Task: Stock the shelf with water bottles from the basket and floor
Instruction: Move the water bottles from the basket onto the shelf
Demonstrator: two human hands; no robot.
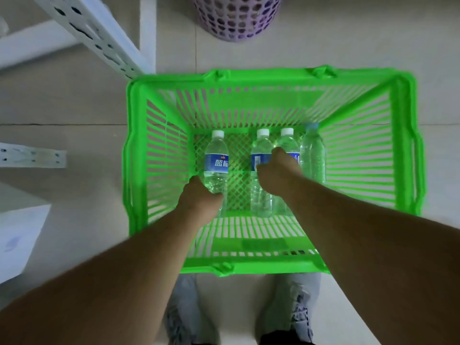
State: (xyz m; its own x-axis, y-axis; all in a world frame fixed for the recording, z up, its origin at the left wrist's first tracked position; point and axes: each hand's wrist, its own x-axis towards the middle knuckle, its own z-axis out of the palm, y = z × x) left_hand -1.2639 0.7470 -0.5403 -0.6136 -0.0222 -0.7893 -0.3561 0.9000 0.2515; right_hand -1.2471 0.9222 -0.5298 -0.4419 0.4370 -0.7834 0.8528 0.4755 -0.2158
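Both my arms reach down into the green basket [273, 80] on the floor. My left hand [199, 195] grips the left bottle [216, 163] near its bottom. My right hand [276, 168] wraps around a bottle [260, 150] beside two more.

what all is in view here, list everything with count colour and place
water bottles: 4, clear, three white caps and one pale blue, lying in the basket
basket: 1, green, on the floor
hamper: 1, purple, perforated, top centre
shelf frame: 1, white, upper left
paper: 1, white, left edge
shoes: 2, grey, bottom centre
left hand: grips the leftmost bottle
right hand: on the middle bottles
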